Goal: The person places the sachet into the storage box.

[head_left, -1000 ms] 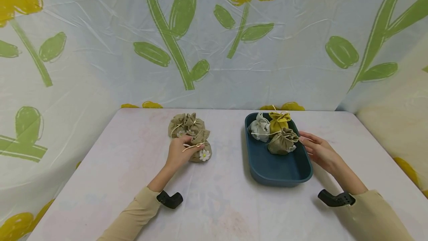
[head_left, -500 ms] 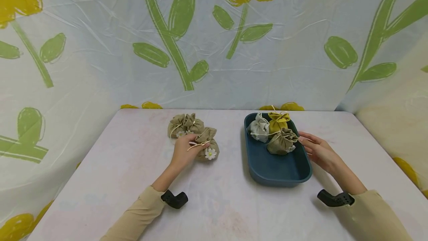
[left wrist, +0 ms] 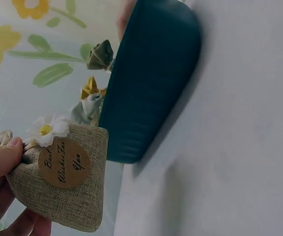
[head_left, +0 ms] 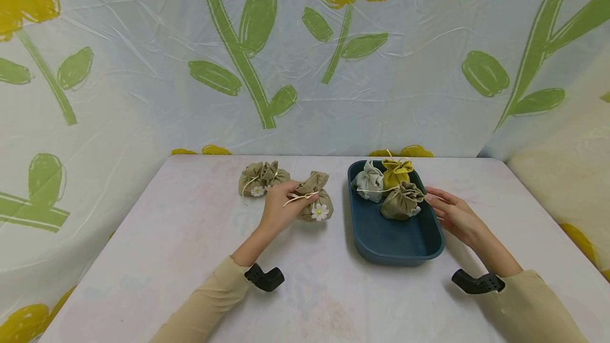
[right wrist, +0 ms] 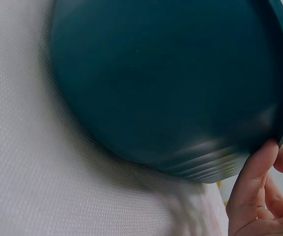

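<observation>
Left of the dark blue tub (head_left: 395,240), my left hand (head_left: 279,209) pinches a beige drawstring pouch (head_left: 324,200) by its tied neck. The pouch is held upright above the table, its shadow beneath it. In the left wrist view its white daisy (left wrist: 48,130) and a round brown "Best Wishes For You" label (left wrist: 64,164) show. My right hand (head_left: 456,217) touches the tub's right side, fingers relaxed; in the right wrist view a fingertip (right wrist: 265,153) meets the wall just under the rim. Inside the tub's far half sit a grey pouch (head_left: 369,181), a yellow pouch (head_left: 396,174) and a brownish pouch (head_left: 402,202).
Two more beige pouches (head_left: 252,179) with daisies stand together at the back left of the pale table (head_left: 305,300). A flower-printed cloth (head_left: 405,110) hangs behind the table. Each wrist wears a black camera mount (head_left: 266,278).
My left hand has lifted the beige pouch away from the other two and carried it right, toward the tub. My right hand and the tub have stayed in place.
</observation>
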Available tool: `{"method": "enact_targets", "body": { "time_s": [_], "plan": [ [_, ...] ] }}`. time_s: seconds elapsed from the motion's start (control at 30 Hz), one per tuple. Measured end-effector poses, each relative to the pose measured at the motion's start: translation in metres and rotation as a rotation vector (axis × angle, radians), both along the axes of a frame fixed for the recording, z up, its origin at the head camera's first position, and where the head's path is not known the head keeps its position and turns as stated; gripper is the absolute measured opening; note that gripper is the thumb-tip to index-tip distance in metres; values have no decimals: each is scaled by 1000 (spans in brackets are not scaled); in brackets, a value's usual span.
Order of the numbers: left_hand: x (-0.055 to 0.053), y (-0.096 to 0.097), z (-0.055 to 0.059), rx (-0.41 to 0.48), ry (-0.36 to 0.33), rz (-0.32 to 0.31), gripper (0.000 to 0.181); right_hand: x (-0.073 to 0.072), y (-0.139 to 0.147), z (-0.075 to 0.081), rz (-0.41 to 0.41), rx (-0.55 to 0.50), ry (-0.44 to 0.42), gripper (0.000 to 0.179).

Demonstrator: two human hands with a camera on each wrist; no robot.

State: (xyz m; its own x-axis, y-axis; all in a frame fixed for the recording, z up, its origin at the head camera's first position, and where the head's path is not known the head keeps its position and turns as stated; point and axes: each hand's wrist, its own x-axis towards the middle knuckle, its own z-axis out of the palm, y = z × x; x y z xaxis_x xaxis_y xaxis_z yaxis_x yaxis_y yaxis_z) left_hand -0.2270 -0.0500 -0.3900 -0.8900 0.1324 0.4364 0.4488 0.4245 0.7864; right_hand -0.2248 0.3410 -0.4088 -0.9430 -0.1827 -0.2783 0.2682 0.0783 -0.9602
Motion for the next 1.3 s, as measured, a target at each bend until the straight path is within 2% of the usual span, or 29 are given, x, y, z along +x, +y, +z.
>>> {"method": "enact_targets", "body": {
  "time_s": [0.2, 0.37, 0.5, 0.6, 1.0, 1.17, 1.3],
  "plan": [
    [-1, 19, 12, 32, 22, -40, 20, 1, 1, 0, -5, -13, -4, 19],
    [-2, 35, 22, 29, 43, -71, 19, 1, 1, 0, -5, -11, -4, 18],
    [-1, 48, 28, 25, 39, -110, 23, 1, 2, 0, -6, -19, -5, 17],
    [-1, 58, 31, 17, 51, -117, 26, 1, 2, 0, -7, -21, -3, 18],
    [-6, 93, 32, -20, 50, -128, 20, 0, 2, -1, -4, -10, -1, 22],
    [-12, 104, 31, -36, 15, -169, 21, 0, 1, 0, -7, 0, -2, 25],
    [-19, 109, 29, -95, -9, -198, 20, 0, 0, 1, -3, -10, -1, 21]
  ]
}}
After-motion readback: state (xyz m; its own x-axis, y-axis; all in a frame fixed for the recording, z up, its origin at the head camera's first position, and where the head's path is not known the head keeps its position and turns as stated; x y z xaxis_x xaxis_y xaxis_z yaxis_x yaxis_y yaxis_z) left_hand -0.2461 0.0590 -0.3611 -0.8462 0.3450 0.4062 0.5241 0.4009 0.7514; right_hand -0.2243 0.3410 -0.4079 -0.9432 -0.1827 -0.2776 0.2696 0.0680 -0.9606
